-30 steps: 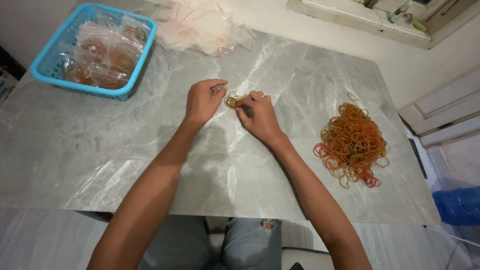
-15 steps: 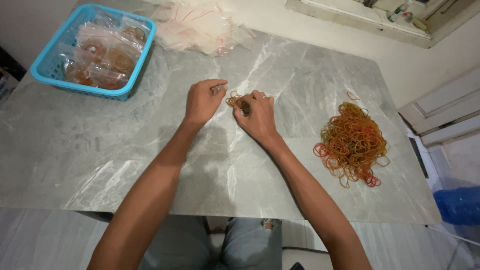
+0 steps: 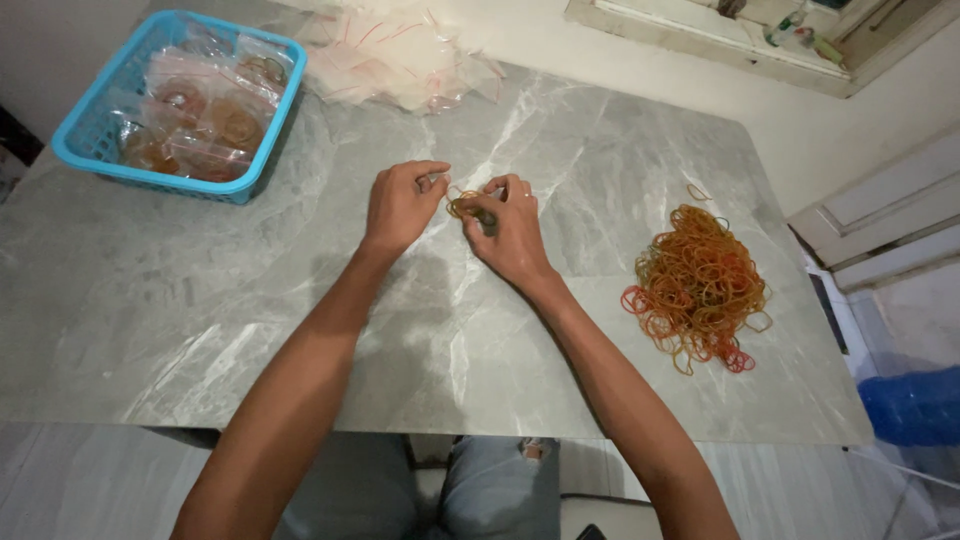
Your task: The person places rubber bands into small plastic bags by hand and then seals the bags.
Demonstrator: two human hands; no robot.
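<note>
a grey marble-patterned tabletop with white veins [image 3: 250, 300] fills most of the frame, its near edge running along the bottom and its far right corner ending toward the upper right. just above the middle of the frame, the left hand [image 3: 400, 205] and the right hand [image 3: 510, 235] meet over the stone, knuckles up, both forearms reaching in from the bottom edge. between them sits a small bunch of thin orange-brown rubber bands [image 3: 462, 205], pinched on both sides: the left fingers are curled narrow with thumb and forefinger closed on the bunch's left end, and the right fingers are folded in close around its right side. whether the bunch rests on the stone or is lifted just off it cannot be told.

at the right of the frame, well apart from the hands, lies a loose heap of orange, yellow and red rubber bands [image 3: 700, 285], with a few strays at its edges. in the upper left a light blue plastic basket with slotted walls [image 3: 270, 140] stands on the table, holding clear small bags filled with bands [image 3: 200, 115]. a pile of empty clear plastic bags [image 3: 400, 65] lies at the top centre. beyond the table runs a pale wall with a window sill [image 3: 700, 40] in the upper right; pale floor tiles [image 3: 60, 480] show below the table edge.
</note>
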